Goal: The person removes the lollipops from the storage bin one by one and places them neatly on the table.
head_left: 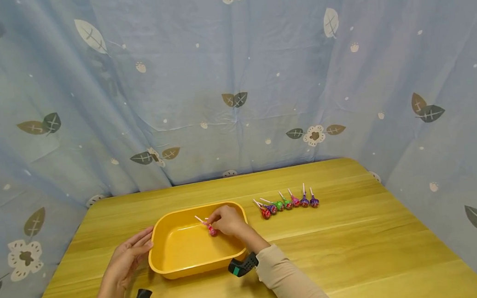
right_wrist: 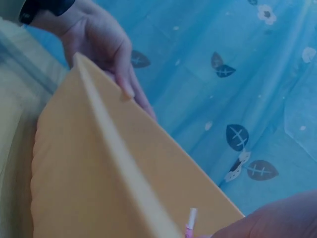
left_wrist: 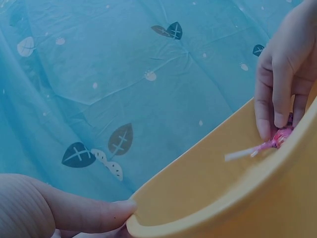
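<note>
A yellow plastic basin point(head_left: 201, 264) sits on the table. My left hand point(head_left: 126, 257) holds it by the left rim, and in the left wrist view the thumb point(left_wrist: 94, 214) lies against the basin's corner. Inside the basin, toward its right end, my right hand point(head_left: 228, 221) pinches a pink-wrapped lollipop point(head_left: 213, 232). Its white stick points up and left in the head view. The left wrist view shows the fingertips at the pink wrapper point(left_wrist: 281, 139), with part of the candy hidden by the hand and rim. Only the stick end point(right_wrist: 192, 218) shows in the right wrist view.
Right of the basin, several lollipops lie in a row, from a red one point(head_left: 265, 213) past a green one point(head_left: 287, 204) to a purple one point(head_left: 314, 202), sticks pointing away. A blue patterned curtain point(head_left: 233, 75) hangs behind the wooden table point(head_left: 353, 251).
</note>
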`<act>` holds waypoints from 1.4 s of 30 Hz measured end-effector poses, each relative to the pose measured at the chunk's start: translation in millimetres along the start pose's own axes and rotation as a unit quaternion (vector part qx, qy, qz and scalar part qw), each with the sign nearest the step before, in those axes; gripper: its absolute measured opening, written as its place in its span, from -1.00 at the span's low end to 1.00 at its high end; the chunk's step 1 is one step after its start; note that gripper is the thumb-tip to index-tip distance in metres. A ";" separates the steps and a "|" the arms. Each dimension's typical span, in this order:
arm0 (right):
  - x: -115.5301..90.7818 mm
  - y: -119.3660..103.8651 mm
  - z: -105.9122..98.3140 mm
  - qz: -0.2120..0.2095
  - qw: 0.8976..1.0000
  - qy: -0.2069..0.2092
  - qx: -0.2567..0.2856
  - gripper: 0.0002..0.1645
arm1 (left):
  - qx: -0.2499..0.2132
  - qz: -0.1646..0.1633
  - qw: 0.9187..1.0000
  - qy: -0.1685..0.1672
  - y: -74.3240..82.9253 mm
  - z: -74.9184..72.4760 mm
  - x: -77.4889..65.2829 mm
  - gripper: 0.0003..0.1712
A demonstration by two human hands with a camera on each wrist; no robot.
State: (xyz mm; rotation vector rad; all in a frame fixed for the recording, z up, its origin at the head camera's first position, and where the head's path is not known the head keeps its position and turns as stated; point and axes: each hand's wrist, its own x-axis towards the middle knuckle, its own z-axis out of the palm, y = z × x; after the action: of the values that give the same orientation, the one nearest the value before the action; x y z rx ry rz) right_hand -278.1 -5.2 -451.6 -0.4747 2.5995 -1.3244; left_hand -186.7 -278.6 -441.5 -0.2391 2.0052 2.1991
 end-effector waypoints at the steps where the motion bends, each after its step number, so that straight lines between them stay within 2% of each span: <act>1: 0.1 0.3 0.7 -0.003 1.000 0.000 -0.013 -0.90 | 0.000 0.000 1.000 0.000 0.0 0.0 -0.1 -0.19; 11: -2.2 -1.5 2.2 -0.041 0.997 -0.001 -0.071 -0.93 | -0.005 0.006 1.000 -0.006 -0.7 -1.7 0.5 -0.19; 21: -4.8 -5.0 -1.2 -0.032 0.998 -0.013 -0.047 -0.94 | -0.006 0.001 1.000 -0.006 -0.6 -2.6 0.9 -0.19; 28: -6.9 -6.8 -2.5 -0.029 0.995 -0.059 -0.074 -0.94 | -0.003 -0.004 1.000 0.000 -0.9 -1.9 0.2 -0.19; 33: -9.6 -7.6 -0.7 -0.027 0.994 -0.093 -0.044 -0.95 | -0.001 -0.005 1.000 -0.002 -1.0 -1.8 0.6 -0.19; 38: -13.5 -7.9 0.9 -0.037 0.990 -0.131 -0.043 -0.93 | -0.004 -0.006 1.000 0.002 -1.0 -1.3 0.9 -0.19; 42: -16.7 -7.5 2.8 -0.045 0.988 -0.142 -0.039 -0.93 | 0.002 -0.006 1.000 0.003 -1.0 -0.7 1.0 -0.19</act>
State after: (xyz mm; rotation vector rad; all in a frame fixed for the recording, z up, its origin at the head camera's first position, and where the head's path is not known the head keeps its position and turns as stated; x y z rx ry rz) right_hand -260.1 -5.4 -446.8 -0.7432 2.4234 -1.0919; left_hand -187.4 -279.2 -442.8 -0.2563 2.0071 2.1896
